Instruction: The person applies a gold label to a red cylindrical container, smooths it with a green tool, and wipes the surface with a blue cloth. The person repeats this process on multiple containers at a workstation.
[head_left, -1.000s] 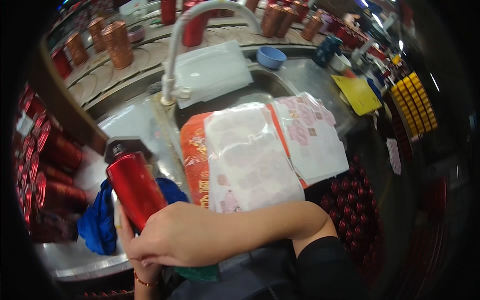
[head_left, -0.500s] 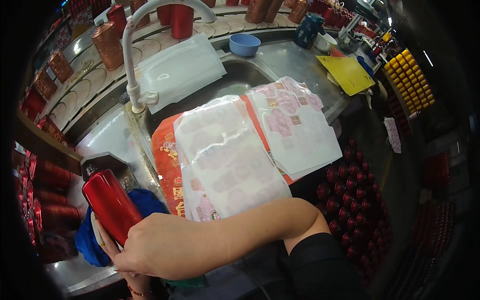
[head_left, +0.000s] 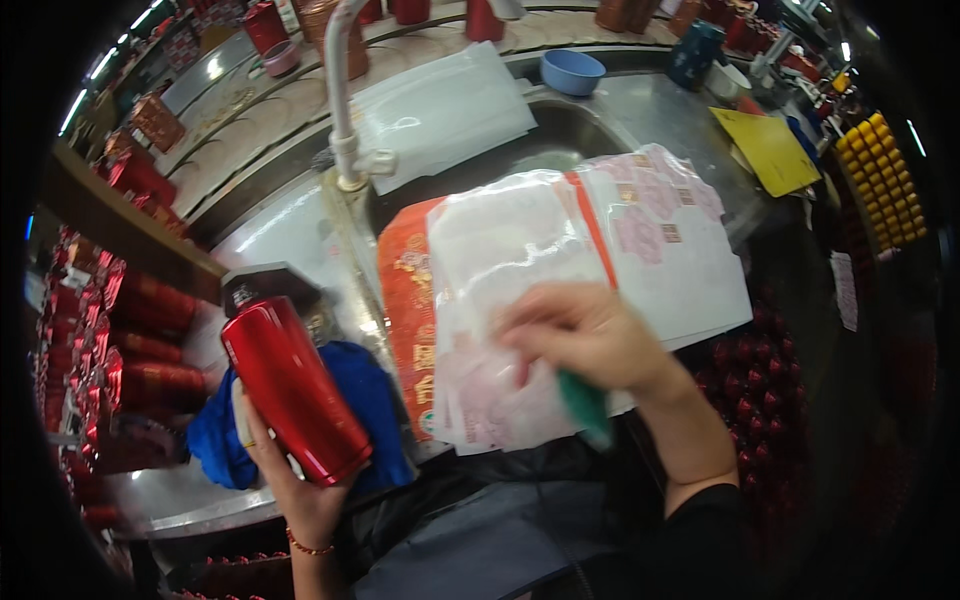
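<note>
A glossy red bottle [head_left: 295, 390] with a dark neck leans in my left hand [head_left: 285, 475], whose fingers wrap round it from below. Under it lies a blue cloth [head_left: 375, 400], and a dark angular holder [head_left: 300, 280] is behind its neck. My right hand [head_left: 590, 335], blurred by motion, hovers over a stack of glossy translucent sheets [head_left: 510, 240] with pink prints. From its palm side a small green flat piece [head_left: 583, 405] sticks out; its exact kind is unclear. The sheets rest on a red-orange printed bag [head_left: 405, 310].
A white tap [head_left: 343, 130] rises beside a steel sink [head_left: 575, 130], partly covered by white sheets [head_left: 445, 110]. A blue bowl [head_left: 572, 73] and a yellow board [head_left: 768, 150] are beyond. Red bottles [head_left: 150, 380] crowd the left; more red items [head_left: 760, 390] stand low on the right.
My right hand has moved off the bottle, rightward over the sheets, with the green piece now showing in it. My left hand still holds the bottle. The whole view has shifted leftward.
</note>
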